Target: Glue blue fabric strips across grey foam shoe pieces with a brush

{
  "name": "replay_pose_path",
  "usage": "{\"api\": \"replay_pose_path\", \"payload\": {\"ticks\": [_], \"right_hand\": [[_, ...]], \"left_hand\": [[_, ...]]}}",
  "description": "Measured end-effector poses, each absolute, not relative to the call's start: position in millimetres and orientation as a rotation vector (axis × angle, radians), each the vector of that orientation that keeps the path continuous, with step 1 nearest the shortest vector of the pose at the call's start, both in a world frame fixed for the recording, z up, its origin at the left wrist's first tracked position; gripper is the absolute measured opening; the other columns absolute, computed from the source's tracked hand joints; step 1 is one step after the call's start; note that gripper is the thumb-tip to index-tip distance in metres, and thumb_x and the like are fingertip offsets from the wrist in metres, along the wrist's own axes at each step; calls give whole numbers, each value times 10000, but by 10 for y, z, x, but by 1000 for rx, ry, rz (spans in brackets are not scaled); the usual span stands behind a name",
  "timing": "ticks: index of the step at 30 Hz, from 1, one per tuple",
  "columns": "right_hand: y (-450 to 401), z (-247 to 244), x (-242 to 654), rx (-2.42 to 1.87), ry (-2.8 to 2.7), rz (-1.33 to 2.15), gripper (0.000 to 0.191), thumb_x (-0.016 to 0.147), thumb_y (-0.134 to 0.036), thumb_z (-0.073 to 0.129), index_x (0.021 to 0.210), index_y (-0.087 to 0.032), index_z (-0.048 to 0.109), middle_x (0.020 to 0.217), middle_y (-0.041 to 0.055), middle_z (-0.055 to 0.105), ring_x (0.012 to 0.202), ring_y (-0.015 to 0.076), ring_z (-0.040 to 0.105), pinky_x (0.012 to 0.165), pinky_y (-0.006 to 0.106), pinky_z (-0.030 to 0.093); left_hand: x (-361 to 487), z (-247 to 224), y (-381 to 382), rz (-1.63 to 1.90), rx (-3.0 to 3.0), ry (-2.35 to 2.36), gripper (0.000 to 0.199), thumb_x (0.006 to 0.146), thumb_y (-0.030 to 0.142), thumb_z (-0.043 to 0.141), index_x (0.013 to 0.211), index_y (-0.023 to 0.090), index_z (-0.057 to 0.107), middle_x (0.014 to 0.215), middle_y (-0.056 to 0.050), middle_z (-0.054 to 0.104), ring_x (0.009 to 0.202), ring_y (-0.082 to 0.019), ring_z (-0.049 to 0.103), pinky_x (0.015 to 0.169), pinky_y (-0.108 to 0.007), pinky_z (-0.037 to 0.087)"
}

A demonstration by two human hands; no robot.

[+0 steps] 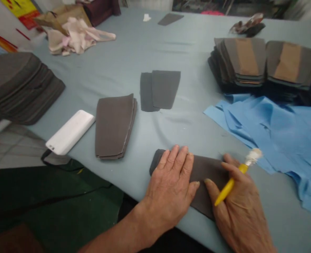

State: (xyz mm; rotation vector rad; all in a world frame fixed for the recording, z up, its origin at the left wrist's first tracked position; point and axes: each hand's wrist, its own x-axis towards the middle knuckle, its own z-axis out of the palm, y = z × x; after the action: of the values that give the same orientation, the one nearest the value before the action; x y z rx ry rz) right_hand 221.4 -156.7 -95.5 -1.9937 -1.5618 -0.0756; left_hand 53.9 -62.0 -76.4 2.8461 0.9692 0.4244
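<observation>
A dark grey-brown fabric piece (207,168) lies on the table near its front edge. My left hand (171,186) rests flat over its left part, fingers stretched out and together, thumb apart. At the right end of the piece is my right hand (237,200), its thumb and fingertips touching the fabric. Between the right hand's fingers sits a yellow-handled brush (230,186), its whitish bristles pointing up and to the right. Left of the hands lies a small stack of similar grey-brown pieces (114,126). Two overlapping grey pieces (166,89) lie farther back.
A white power bank (70,133) with a black cable lies at the left edge. Behind it rises a tall dark stack (20,88). Blue fabric (271,130) spreads at the right, below banded grey stacks (246,58). Pale cloth scraps (76,35) lie at the back left.
</observation>
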Motion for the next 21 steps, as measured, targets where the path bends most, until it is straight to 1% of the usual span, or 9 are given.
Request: {"api": "replay_pose_path", "payload": {"ticks": [4,9,13,15,18,21], "right_hand": [[-1584,-945,2213,-2064,-1516,18,571,1060,-594,469,1356,-113,557,1518,287,560,1388,491,559,1120,709,467],[-1572,-928,2199,-2086,-1490,63,635,1047,-629,436,1357,-93,579,1537,294,542,1408,500,533,1124,728,448],[-1561,-928,2215,-2084,-1470,79,640,1035,-647,463,1319,-89,594,1506,307,562,1397,496,543,1124,724,446],[-1572,-914,2232,-2087,-1478,94,606,1035,-626,485,1322,-102,582,1518,302,554,1401,492,542,1120,729,447],[-1587,-825,2238,-2076,-1517,56,506,1041,-545,526,1322,-126,566,1531,292,546,1423,482,531,1121,741,437],[-1580,-644,2185,-2042,-1497,-19,434,1037,-448,582,1361,-162,541,1547,256,547,1452,428,527,1137,683,462]], "left_hand": [[575,-691,-741,431,2825,1037,587,1098,427,463,1572,82,455,1670,-137,482,1566,-325,432,1287,-460,340],[649,-653,-950,431,2832,990,564,1095,379,452,1579,91,449,1692,-114,454,1588,-293,397,1312,-423,250],[663,-690,-1014,434,2820,992,574,1092,401,463,1565,76,464,1686,-121,460,1592,-275,392,1315,-403,218],[666,-701,-1020,448,2807,1000,584,1090,435,475,1554,80,479,1673,-121,479,1583,-268,408,1314,-399,213],[674,-702,-1018,441,2775,993,630,1069,489,525,1547,81,483,1671,-138,479,1581,-278,410,1314,-408,206],[680,-708,-1016,454,2724,971,705,1046,565,550,1557,86,469,1690,-154,446,1603,-296,369,1324,-423,187]]}}
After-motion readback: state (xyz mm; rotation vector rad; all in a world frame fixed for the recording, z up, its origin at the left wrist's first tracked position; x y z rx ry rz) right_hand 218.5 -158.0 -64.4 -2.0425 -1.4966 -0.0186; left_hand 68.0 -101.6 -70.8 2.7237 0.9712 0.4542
